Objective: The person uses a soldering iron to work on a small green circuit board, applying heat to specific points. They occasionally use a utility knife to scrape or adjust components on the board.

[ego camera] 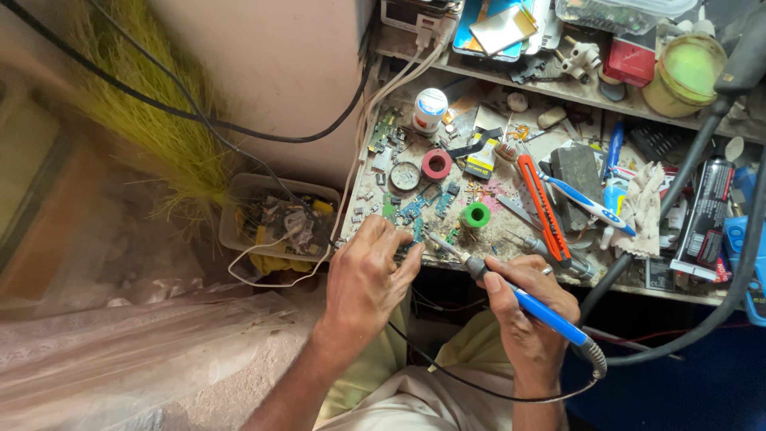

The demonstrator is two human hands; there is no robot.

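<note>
1. Soldering iron with a blue plastic handle and black collar (pixel 523 306), sitting low in the middle of the view at the front edge of the bench, tip angled up and left toward a small green circuit board (pixel 409 239).
2. Right hand (pixel 528 307) is curled around the handle like a pen, fingers closed on the grip just behind the collar.
3. Left hand (pixel 369 275) rests on the bench edge, fingers bunched together and pressing down on that small board. Can't make out whether it's actually pinching it, the fingers cover most of it.
4. Iron's black cord (pixel 487 389) loops down across the lap.
5. Just past the tip: a green tape roll (pixel 476 215), and further back a red tape roll (pixel 436 164).
6. To the right there's an orange utility knife (pixel 542 207) and a white and blue toothbrush (pixel 586 204), lying close together.
7. Cluttered wooden workbench (pixel 511 235) is littered with tiny parts.
8. Off to the left, well apart, a clear plastic tray of scrap bits (pixel 275 215) beside a bundle of yellow-green broom bristles (pixel 167 128).
</note>
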